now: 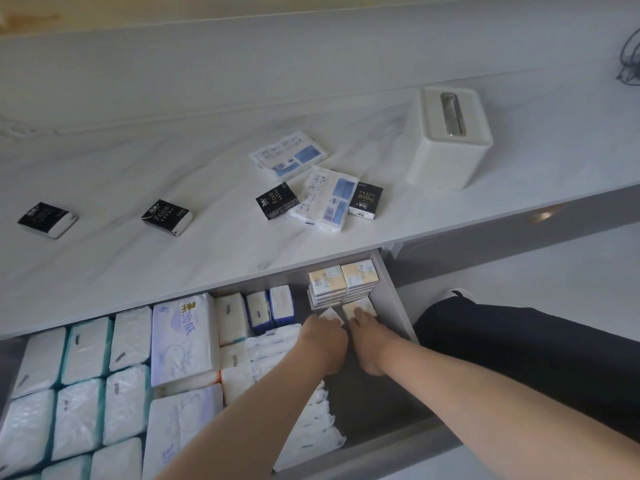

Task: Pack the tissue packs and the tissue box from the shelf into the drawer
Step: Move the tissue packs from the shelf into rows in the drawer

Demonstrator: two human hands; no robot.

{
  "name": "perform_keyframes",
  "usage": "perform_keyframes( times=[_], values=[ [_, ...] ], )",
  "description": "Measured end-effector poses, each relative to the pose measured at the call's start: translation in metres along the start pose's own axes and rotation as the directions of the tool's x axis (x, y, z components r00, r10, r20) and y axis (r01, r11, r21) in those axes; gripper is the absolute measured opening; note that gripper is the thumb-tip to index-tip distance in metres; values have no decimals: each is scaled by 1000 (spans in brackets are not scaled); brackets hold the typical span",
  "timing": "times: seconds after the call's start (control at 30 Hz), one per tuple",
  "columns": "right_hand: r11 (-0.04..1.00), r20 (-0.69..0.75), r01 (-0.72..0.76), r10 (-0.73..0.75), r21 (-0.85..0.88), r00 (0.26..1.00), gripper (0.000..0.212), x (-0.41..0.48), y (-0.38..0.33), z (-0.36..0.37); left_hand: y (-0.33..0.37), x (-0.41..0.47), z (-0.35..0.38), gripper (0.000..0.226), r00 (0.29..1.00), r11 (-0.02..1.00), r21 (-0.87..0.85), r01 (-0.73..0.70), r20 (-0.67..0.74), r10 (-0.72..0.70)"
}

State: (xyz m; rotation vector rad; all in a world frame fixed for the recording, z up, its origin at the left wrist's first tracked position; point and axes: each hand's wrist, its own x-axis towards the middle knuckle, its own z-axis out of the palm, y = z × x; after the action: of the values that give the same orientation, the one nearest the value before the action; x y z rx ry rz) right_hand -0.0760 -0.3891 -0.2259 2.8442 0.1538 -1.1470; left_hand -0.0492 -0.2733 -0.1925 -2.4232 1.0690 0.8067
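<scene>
Both hands are down in the back right corner of the open drawer (pixel 393 306), and from behind, the backs of the hands hide most of what goes on underneath. The left hand (pixel 325 342) has its fingers (pixel 317 322) against a small cream pack (pixel 332 314). The right hand (pixel 370 344) lays its fingertips on a second cream pack (pixel 362 306) just beside it, close to the drawer's right wall. Whether either hand grips its pack or only presses on it, I cannot tell. Behind them stand two stacks of cream packs (pixel 341 282). The drawer's left end runs out of view, full of white bundles (pixel 86 351). Up on the shelf (pixel 138 150) the tissue box (pixel 446 150) stands upright, well apart from the hands, with black packs (pixel 167 216) and white-and-blue packs (pixel 323 199) lying loose.
</scene>
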Motion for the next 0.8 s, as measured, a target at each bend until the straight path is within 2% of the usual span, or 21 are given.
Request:
perform_keyframes(
  times=[0.1, 0.2, 0.27, 0.33, 0.4, 0.53, 0.63, 0.7, 0.8],
  values=[
    [1000, -24, -9, 9, 10, 1000, 88, 0, -2, 2, -2, 0, 3, 34, 999, 995, 96, 41, 30, -44],
    [1000, -114, 15, -17, -13, 993, 82, -2, -4, 2, 0, 5, 6, 37, 991, 996, 65, 60, 113, -67],
    [993, -180, 89, -101, -78, 978, 77, -3, -3, 2, 0, 9, 7, 45, 990, 996, 44, 72, 120, -77],
    [977, -160, 162, -183, -136, 970, 80, -3, -1, 1, -3, 12, 7, 55, 989, 997, 11, 80, 124, -80],
    [968, -79, 171, -188, -183, 979, 88, -3, -1, 1, -6, 13, 9, 55, 992, 997, -15, 75, 107, -73],
    [973, 4, 180, -182, -143, 983, 93, -5, -2, -7, -13, 7, 6, 37, 999, 999, -12, 30, -41, -31],
    [982, -5, 186, -186, -25, 983, 72, -12, -2, -24, -21, -5, -1, 30, 990, 999, -39, 21, -138, -26],
    [986, -41, 161, -159, 50, 986, 53, -17, 1, -37, -29, -17, -9, 32, 972, 996, -87, 26, -231, -46],
    [979, -181, 165, -141, 123, 973, 47, -36, 6, -64, -44, -40, -23, 34, 928, 967, -255, 28, -353, -120]
  ],
)
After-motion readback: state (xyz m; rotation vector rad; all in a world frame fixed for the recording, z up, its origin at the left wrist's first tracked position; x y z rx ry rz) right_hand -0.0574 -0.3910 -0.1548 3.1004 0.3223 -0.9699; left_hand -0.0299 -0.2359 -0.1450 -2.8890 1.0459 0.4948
